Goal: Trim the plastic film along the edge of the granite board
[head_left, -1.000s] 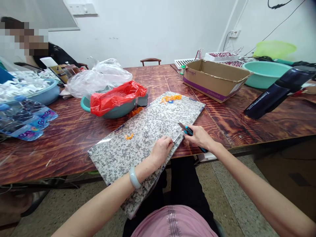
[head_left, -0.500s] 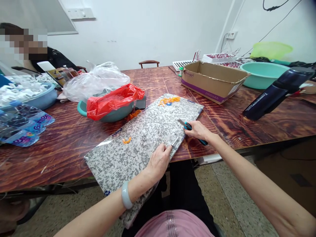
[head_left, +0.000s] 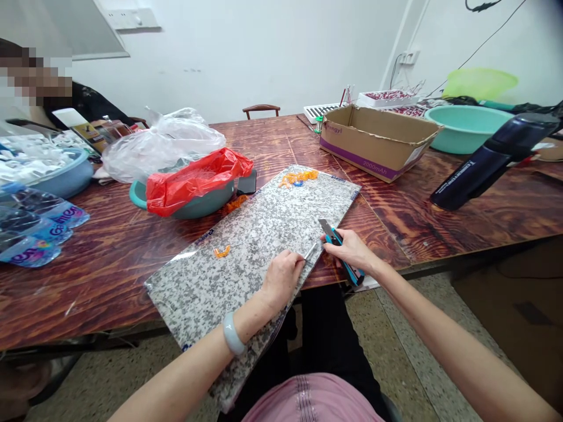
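Observation:
My left hand (head_left: 282, 276) rests on a speckled grey stone slab (head_left: 246, 246) and pinches a small silvery strip (head_left: 310, 252) at the slab's near right edge. My right hand (head_left: 349, 248) is closed round blue-handled cutters (head_left: 338, 249), whose dark jaws point up and left, close to the strip's tip. A single small orange piece (head_left: 222, 252) lies on the slab's middle left. A heap of orange pieces with a blue one (head_left: 298, 177) sits at the slab's far end.
A teal bowl with a red bag (head_left: 193, 183) and a clear bag (head_left: 162, 143) stand behind the slab. A cardboard box (head_left: 376, 140), a green basin (head_left: 466, 126) and a dark bottle (head_left: 488, 164) lie right. A seated person (head_left: 39, 88) is at far left.
My right hand has drawn the cutters nearer to the silvery strip held by my left hand. The left hand has barely shifted on the slab.

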### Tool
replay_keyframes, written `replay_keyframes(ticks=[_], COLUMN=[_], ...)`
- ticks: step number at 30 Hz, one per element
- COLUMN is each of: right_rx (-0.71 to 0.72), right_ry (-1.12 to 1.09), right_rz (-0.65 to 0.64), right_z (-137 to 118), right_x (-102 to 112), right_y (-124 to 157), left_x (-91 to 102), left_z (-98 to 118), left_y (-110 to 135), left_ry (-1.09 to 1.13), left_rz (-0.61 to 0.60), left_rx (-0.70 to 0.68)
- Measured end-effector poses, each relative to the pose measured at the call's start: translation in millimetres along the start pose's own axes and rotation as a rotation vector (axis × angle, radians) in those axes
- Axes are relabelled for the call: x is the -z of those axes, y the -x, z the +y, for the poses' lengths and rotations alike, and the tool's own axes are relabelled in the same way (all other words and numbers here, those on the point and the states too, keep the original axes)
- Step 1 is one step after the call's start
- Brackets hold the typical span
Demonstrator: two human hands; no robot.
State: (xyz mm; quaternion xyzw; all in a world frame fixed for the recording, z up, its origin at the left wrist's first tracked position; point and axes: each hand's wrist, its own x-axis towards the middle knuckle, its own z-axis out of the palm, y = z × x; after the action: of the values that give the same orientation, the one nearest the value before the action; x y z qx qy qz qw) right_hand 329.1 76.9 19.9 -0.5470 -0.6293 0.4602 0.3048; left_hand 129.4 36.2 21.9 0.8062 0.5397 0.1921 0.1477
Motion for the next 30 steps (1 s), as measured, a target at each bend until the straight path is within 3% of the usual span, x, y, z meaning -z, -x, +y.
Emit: replay_keyframes(ticks=[5,11,20,30], right_rx=[-0.046,-0.055,-0.074,-0.113], right_ry=[-0.097,-0.157,-0.201,-0.225], right_rz=[-0.022,-0.021,-0.019,-0.011], right_z=[3.3,0.8,5.1,-2.6], right_x=[-13.4,-16.2,-18.9,-18.9], right_y=[5.2,8.9,11.3,15.3], left_x=[-0.5,-1.8,3.5,2.3], left_z=[0.8,6.0,0.6,2.0], left_y=[0.9,10.6,14.7,11.0], left_ry=[-0.093,-0.295,-0.117,-0.129], left_rz=[-0.02,-0.084,-0.067,-0.054], left_rx=[0.007,-0.085,-0.051,-0.023])
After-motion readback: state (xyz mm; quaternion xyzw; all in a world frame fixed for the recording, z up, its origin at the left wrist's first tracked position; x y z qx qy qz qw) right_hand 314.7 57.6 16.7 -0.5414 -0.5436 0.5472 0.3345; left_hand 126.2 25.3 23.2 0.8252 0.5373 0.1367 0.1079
